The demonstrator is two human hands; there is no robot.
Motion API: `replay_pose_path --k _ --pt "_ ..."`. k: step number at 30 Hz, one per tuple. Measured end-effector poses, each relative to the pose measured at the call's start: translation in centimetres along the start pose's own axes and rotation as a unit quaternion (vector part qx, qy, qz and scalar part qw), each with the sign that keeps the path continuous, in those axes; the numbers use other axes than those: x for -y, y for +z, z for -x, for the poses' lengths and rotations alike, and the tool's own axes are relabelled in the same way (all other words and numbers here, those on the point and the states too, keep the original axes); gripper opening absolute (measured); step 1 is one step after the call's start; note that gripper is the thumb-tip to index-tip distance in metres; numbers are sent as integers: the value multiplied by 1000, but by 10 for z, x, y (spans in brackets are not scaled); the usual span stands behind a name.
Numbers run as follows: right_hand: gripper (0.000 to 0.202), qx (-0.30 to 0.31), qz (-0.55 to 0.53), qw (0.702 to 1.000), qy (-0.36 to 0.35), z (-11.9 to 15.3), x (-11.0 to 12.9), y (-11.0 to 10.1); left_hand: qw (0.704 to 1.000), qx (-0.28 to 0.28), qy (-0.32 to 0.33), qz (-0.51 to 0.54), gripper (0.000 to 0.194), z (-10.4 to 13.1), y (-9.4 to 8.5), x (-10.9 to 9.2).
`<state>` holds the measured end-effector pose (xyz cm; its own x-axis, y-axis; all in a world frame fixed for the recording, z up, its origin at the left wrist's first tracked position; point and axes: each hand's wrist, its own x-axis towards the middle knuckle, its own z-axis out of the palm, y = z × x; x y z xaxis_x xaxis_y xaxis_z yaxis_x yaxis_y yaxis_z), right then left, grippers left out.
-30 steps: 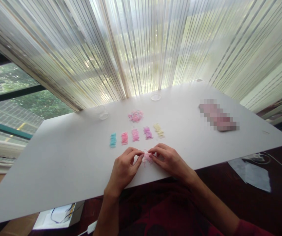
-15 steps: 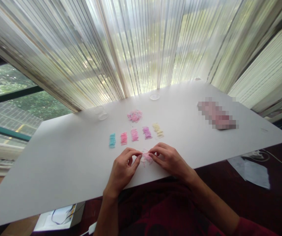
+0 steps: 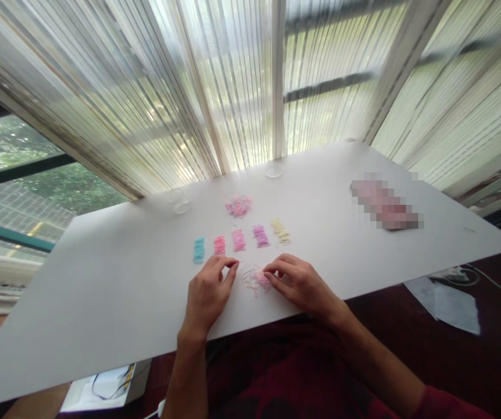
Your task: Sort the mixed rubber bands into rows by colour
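Note:
My left hand (image 3: pixel 210 294) is pinched just in front of the pink rows, with a tiny pale pink piece (image 3: pixel 240 262) faintly showing at its fingertips. My right hand (image 3: pixel 300 282) has thumb and forefinger together at the right edge of a small loose pile (image 3: pixel 255 280) of thin pastel loops; what it grips is too small to make out. Beyond the hands, similar thin pieces lie stacked in separate rows: blue (image 3: pixel 199 250), coral pink (image 3: pixel 219 245), light pink (image 3: pixel 238 240), purple (image 3: pixel 260 236) and pale yellow (image 3: pixel 280 231).
A larger mixed heap (image 3: pixel 239 206) of pastel pieces lies behind the rows. Clear round containers or lids (image 3: pixel 182 205) and a clear round lid (image 3: pixel 274 170) are by the curtain (image 3: pixel 250 116). A blurred-out pink object (image 3: pixel 383 203) rests on the white table (image 3: pixel 114 279) at right.
My left hand has moved left and slightly away from me, off the loose pile toward the pink rows. More of the pile shows. My right hand stays almost still.

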<state>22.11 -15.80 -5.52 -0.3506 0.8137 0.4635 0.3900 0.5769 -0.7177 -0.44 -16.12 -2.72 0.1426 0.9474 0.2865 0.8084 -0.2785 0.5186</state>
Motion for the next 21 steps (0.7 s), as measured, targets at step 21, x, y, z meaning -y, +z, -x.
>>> replay_pose_path --k 21 --pt "11 9 -9 1000 12 0 -1 0 990 -22 -110 -89 20 -2 -10 20"
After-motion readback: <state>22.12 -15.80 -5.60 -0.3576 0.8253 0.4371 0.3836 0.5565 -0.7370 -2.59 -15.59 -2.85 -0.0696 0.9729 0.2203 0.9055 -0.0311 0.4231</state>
